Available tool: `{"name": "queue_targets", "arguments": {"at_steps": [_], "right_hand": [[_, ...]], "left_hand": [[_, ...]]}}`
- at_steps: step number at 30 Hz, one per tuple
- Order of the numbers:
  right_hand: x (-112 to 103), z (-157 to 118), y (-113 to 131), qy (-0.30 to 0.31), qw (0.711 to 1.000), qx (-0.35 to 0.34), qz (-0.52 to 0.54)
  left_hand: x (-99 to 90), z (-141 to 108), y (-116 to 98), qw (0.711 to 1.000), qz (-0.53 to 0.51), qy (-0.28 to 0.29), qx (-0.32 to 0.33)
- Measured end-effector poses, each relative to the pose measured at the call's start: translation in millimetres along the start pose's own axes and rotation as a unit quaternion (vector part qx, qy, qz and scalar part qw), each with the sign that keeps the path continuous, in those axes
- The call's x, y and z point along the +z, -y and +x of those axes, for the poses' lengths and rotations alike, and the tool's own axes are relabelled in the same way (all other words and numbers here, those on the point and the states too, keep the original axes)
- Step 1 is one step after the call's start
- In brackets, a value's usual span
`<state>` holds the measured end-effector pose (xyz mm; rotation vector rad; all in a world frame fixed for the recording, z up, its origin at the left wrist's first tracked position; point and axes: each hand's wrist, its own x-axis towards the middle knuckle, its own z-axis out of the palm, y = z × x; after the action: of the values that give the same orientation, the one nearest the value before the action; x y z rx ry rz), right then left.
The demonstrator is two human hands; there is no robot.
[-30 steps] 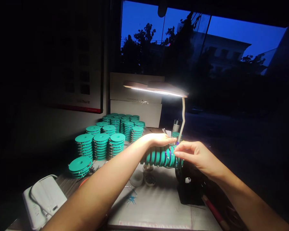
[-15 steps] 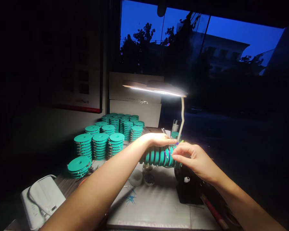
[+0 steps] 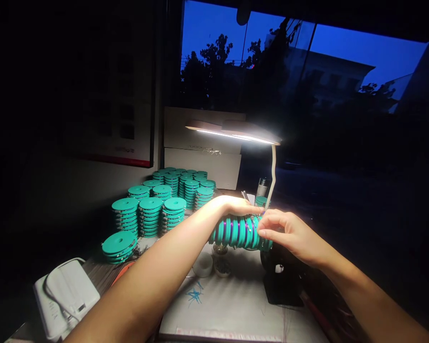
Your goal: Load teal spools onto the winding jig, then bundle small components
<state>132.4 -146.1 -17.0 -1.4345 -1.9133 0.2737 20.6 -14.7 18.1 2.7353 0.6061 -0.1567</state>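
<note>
A row of green foam line spools (image 3: 232,231) wound with purple line lies sideways, carried on a black stand (image 3: 280,286). Across the top of the row rests my left hand (image 3: 236,206), its fingers stretched out flat to the right, the tips near a bit of purple at the row's right end. My right hand (image 3: 286,233) is at that same end, thumb and fingers curled into a pinch against the spools. Whatever is between these fingertips is too small to make out. Small shiny fittings sit along the spool edges.
Stacks of green spools (image 3: 150,216) fill the left and back. A lit desk lamp (image 3: 236,133) arches over the row. Small cups (image 3: 202,265) stand below it, near blue line scraps (image 3: 195,294). A white device with a cable (image 3: 69,300) sits front left.
The view has shifted slightly. Both hands keep almost the same places, and the purple near the left fingertips shows less than before.
</note>
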Motion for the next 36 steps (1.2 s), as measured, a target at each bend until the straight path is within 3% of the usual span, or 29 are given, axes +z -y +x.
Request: {"name": "queue_targets", "arguments": {"at_steps": [16,19,22,24,26,29,32,36], "right_hand": [[8,2,2,-0.040,0.999,0.016,-0.011],[11,5,5,-0.059,0.998,0.024,-0.009],[4,-4,5,-0.078,0.996,0.025,0.023],[-7,-21,-5,-0.143,0.987,0.045,0.060],[-21,-44,-29,-0.266,0.958,0.099,0.038],[-33,-74,-80,-0.341,0.926,0.139,-0.083],[-34,-83,-123,-0.292,0.925,0.175,-0.170],[-26,-69,-137,-0.194,0.927,0.195,-0.254]], "left_hand": [[3.1,2,2,0.999,-0.026,-0.026,-0.005],[2.2,1,-3,0.997,-0.038,-0.061,-0.002],[-3.3,-13,-3,0.987,-0.048,-0.156,-0.004],[-5.7,-32,4,0.965,-0.050,-0.258,-0.021],[-1.2,-57,17,0.930,-0.052,-0.358,-0.059],[24.0,-89,41,0.895,-0.079,-0.424,-0.110],[60.3,-100,55,0.903,-0.136,-0.399,-0.089],[87.6,-96,52,0.893,-0.174,-0.407,-0.083]]}}
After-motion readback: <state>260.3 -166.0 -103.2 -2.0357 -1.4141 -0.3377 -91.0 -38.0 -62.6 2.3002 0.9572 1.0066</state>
